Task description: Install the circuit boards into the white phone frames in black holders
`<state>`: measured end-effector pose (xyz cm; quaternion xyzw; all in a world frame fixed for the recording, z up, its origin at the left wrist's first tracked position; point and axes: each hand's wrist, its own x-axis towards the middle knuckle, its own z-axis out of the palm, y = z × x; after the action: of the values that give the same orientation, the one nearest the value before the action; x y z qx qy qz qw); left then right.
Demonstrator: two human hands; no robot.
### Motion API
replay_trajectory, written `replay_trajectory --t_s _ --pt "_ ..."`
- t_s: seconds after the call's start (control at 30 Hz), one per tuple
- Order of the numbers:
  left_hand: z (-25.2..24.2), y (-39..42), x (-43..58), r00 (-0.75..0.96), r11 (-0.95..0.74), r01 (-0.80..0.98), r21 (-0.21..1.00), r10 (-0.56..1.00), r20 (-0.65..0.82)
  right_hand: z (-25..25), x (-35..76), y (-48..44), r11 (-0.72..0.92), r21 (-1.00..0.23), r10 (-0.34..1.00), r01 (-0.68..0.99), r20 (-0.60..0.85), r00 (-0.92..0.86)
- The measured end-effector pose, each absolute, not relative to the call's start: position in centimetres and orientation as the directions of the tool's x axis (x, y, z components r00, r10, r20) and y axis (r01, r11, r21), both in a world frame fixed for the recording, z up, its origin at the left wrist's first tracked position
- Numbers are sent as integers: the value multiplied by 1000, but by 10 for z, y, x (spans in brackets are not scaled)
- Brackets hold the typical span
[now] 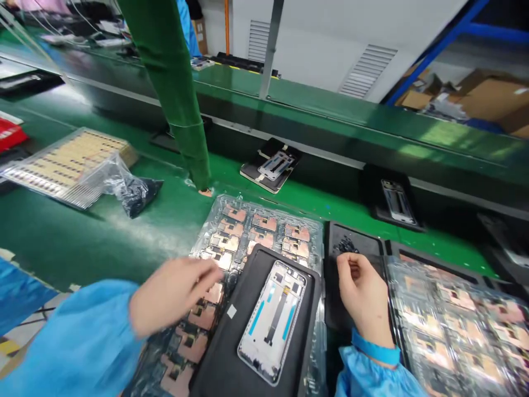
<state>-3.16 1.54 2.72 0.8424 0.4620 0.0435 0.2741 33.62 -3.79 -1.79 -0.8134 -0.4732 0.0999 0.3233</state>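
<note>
A white phone frame (pixel 275 320) lies in a black foam holder (pixel 243 353) in front of me. The holder rests on a clear blister tray (pixel 264 226) filled with several copper-coloured parts. My left hand (pixel 173 295), blurred by motion, hovers over the tray's left columns with its fingers stretched toward a part. My right hand (pixel 363 298) is curled in a pinch over a small black tray (pixel 351 242) holding tiny dark pieces; whatever the fingertips pinch is too small to make out. Both arms wear blue sleeves.
A second blister tray (pixel 458 325) of copper parts sits at the right. Two more phone frames in holders (pixel 273 165) (pixel 397 201) lie by the conveyor edge. A green-wrapped post (pixel 177 94) rises ahead. A tray of tan parts (pixel 66 162) and a plastic bag (pixel 128 187) lie left.
</note>
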Motion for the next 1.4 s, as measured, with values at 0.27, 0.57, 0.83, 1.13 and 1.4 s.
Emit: replay_trajectory --t_s 0.27,0.57,0.83,1.13,1.4 --pt "-1 75 -23 536 -482 678 554 841 75 7 295 -55 -87 -981 978 -172 -117 173" --pt "26 56 73 814 -417 285 863 581 12 14 272 -57 -149 -941 984 -303 -170 45" --pt "23 54 80 891 -297 218 930 450 -65 13 269 -63 -212 -949 972 -232 -229 49" --pt "22 53 78 908 -333 188 924 417 -35 10 263 -68 -199 -979 972 -48 -203 115" --pt "19 57 79 923 -226 156 962 379 -61 14 265 -67 -326 -930 944 -170 -328 -14"
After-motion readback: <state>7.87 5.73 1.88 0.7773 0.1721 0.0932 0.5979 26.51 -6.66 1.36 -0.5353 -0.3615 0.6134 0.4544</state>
